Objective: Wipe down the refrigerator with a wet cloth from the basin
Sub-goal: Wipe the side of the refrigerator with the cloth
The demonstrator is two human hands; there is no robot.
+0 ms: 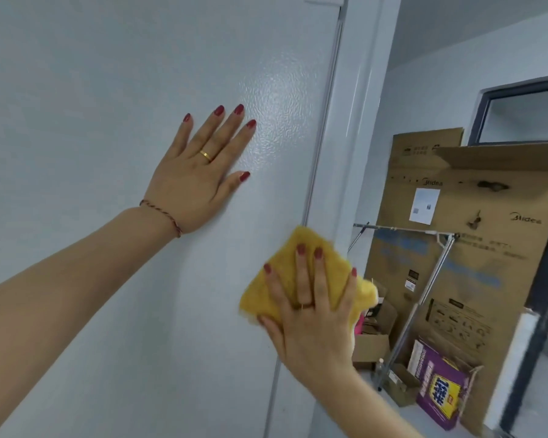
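Note:
The white refrigerator [108, 90] fills the left two thirds of the head view, its textured side panel facing me. My left hand [200, 172] lies flat on that panel with fingers spread and holds nothing. My right hand [310, 314] presses a folded yellow cloth [276, 279] against the refrigerator's right edge, lower down, palm flat and fingers spread over the cloth. The basin is out of view.
To the right of the refrigerator stands a large brown cardboard box [475, 216] against the wall. A metal rack [424, 279], smaller cardboard boxes [374, 343] and a purple packet [440, 390] sit below it. A dark window frame [519, 115] is at the upper right.

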